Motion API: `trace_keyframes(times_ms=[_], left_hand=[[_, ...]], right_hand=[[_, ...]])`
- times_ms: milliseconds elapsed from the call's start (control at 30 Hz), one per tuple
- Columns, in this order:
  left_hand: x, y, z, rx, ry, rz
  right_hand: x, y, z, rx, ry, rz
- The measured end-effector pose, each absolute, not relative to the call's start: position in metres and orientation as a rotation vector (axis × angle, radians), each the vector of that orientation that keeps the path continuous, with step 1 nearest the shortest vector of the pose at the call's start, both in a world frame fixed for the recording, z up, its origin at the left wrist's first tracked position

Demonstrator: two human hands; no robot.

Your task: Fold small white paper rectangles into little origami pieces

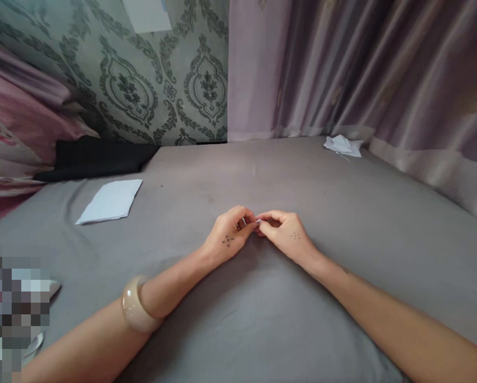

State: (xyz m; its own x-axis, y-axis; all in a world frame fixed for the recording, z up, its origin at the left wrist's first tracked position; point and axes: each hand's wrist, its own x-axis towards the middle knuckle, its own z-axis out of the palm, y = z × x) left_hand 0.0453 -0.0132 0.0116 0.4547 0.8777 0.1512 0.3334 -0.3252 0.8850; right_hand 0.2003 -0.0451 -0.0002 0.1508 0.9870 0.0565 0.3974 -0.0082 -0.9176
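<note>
My left hand (231,232) and my right hand (286,232) meet fingertip to fingertip over the grey bed sheet. Both are closed in a pinch, thumbs against fingers. Between the fingertips shows a small whitish piece (258,221), too little of it visible to tell its kind. A thin line also runs by the right fingers, too fine to make out. Dot marks are on the backs of both hands, and a pale glossy bangle (131,306) circles my left wrist.
A stack of white paper sheets (111,201) lies at the left, near a folded black cloth (102,157). Crumpled white paper (342,144) sits at the far right by the purple curtain (302,69). Patterned wallpaper (164,80) is behind. A blurred-out patch covers the lower left corner.
</note>
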Motion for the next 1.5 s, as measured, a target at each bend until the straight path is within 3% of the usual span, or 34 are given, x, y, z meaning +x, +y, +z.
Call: trace_keyframes(times_ms=[433, 1033, 1333, 1500], left_hand=[[0.046, -0.010, 0.005, 1.632, 0.956, 0.837], [0.044, -0.003, 0.003, 1.294, 0.875, 0.783], [0.037, -0.001, 0.005, 1.804, 0.911, 0.821], [0.031, 0.006, 0.008, 1.704, 1.013, 0.772]], right_hand=[[0.193, -0.052, 0.010, -1.555, -1.433, 0.572], [0.201, -0.045, 0.005, -1.540, -1.306, 0.834], [0.205, -0.046, -0.001, -1.573, -1.393, 0.773], [0.210, -0.045, 0.002, -1.578, -1.335, 0.825]])
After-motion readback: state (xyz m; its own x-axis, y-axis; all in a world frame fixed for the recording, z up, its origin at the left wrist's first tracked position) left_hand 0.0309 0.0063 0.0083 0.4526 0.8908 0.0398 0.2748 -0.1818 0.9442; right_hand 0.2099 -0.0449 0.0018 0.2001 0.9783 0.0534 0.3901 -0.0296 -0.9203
